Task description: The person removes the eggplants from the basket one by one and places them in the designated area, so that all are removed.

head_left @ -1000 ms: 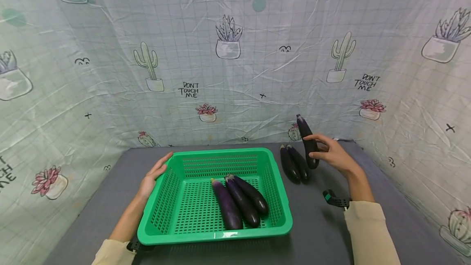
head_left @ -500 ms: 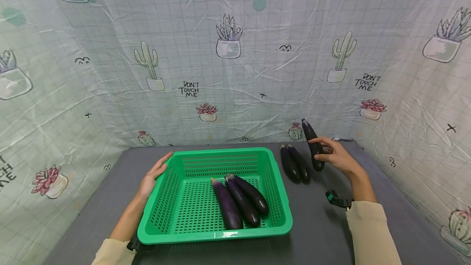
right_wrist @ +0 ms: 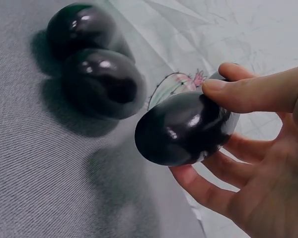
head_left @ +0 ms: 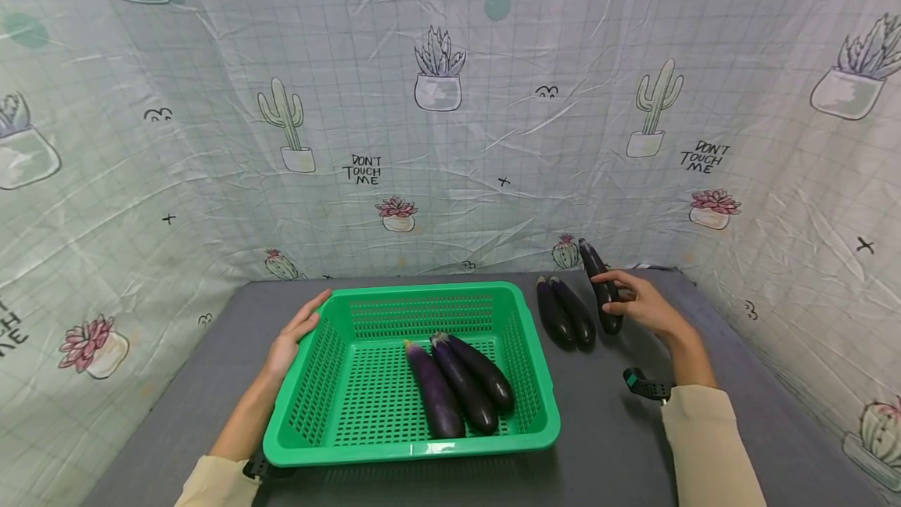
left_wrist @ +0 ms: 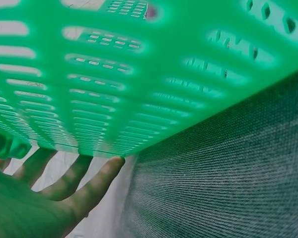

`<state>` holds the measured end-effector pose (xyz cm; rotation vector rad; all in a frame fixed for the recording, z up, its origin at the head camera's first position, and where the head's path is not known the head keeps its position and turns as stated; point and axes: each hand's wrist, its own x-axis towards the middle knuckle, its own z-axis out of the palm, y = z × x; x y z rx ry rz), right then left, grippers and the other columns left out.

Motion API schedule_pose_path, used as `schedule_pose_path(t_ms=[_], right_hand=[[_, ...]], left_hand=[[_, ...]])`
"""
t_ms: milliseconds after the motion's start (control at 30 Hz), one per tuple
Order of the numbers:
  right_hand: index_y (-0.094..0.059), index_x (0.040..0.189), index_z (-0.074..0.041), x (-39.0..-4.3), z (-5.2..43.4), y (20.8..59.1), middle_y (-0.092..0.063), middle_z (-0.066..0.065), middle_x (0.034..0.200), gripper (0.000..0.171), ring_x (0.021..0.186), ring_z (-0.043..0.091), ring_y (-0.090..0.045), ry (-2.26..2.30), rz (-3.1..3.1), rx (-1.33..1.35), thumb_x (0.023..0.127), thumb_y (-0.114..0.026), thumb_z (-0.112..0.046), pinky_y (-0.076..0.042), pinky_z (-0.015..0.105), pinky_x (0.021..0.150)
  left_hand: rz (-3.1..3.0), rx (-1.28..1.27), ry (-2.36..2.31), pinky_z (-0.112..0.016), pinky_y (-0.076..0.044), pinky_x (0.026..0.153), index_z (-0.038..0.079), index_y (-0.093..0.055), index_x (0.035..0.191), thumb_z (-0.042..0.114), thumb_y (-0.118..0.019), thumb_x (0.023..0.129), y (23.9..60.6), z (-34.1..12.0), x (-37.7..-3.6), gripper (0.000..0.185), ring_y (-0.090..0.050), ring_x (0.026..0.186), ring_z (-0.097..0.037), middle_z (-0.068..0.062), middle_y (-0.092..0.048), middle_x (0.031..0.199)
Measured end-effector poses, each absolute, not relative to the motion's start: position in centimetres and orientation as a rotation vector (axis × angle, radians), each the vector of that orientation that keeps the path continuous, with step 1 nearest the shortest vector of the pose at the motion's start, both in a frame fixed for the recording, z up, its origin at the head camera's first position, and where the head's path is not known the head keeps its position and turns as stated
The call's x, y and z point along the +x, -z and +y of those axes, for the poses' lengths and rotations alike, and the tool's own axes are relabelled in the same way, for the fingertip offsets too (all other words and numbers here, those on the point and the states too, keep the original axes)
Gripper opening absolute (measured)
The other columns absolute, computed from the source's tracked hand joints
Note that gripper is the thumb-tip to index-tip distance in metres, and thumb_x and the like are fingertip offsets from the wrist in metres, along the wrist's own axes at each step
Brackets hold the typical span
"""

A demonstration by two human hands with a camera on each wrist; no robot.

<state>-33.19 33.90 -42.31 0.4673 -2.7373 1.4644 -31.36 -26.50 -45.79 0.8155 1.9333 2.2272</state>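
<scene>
My right hand [head_left: 642,303] grips a dark purple eggplant [head_left: 601,288] at the back right of the grey table, its thumb over the top and fingers underneath [right_wrist: 213,191]; the eggplant [right_wrist: 186,128] hangs just above the cloth. Two more eggplants [head_left: 565,313] lie side by side just left of it, also in the right wrist view [right_wrist: 97,67]. A green slotted basket [head_left: 331,370] holds three eggplants [head_left: 461,386]. My left hand [head_left: 292,339] rests flat with straight fingers [left_wrist: 72,186] against the basket's left wall [left_wrist: 139,84].
Cactus-print fabric [head_left: 450,116] walls in the table on the back and both sides. Bare grey tabletop [head_left: 612,429] lies between the basket and my right forearm. A black wrist strap [head_left: 644,383] sits on the right sleeve.
My right hand has lowered the eggplant and carried it slightly right, from raised above the table to just beside the two lying ones. The left hand and basket have not moved.
</scene>
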Motion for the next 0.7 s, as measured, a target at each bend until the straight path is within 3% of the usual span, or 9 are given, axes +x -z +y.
schedule_pose_path(t_ms=[267,500,700], right_hand=[[-0.046,0.150,0.004,-33.7,33.9,43.4,-0.038,0.038,0.153,0.055,0.129,0.058,-0.052,-1.460,-2.757,0.444,0.098,-0.064,0.000,-0.056,0.043,0.085],[-0.047,0.149,0.006,-34.1,34.0,44.1,-0.048,0.040,0.142,0.056,0.119,0.053,-0.061,-1.442,-2.728,0.405,0.096,-0.066,0.003,-0.058,0.041,0.082],[-0.048,0.148,0.005,-34.3,34.3,44.5,-0.042,0.039,0.148,0.056,0.121,0.055,-0.059,-1.420,-2.751,0.416,0.096,-0.066,0.002,-0.055,0.038,0.078]], left_hand=[[1.934,0.807,-2.225,-0.018,-0.051,0.105,0.000,-0.006,0.166,0.016,-0.023,0.116,45.8,-26.5,-31.4,0.055,-0.059,0.130,-0.001,0.020,-0.052,0.148],[2.036,0.783,-2.188,-0.016,-0.050,0.104,-0.006,-0.003,0.164,0.017,-0.024,0.116,45.8,-26.4,-31.5,0.057,-0.057,0.129,0.003,0.021,-0.043,0.150],[1.963,0.820,-2.213,-0.018,-0.051,0.105,-0.003,-0.004,0.165,0.016,-0.023,0.116,45.8,-26.5,-31.5,0.056,-0.059,0.129,0.001,0.021,-0.050,0.149]])
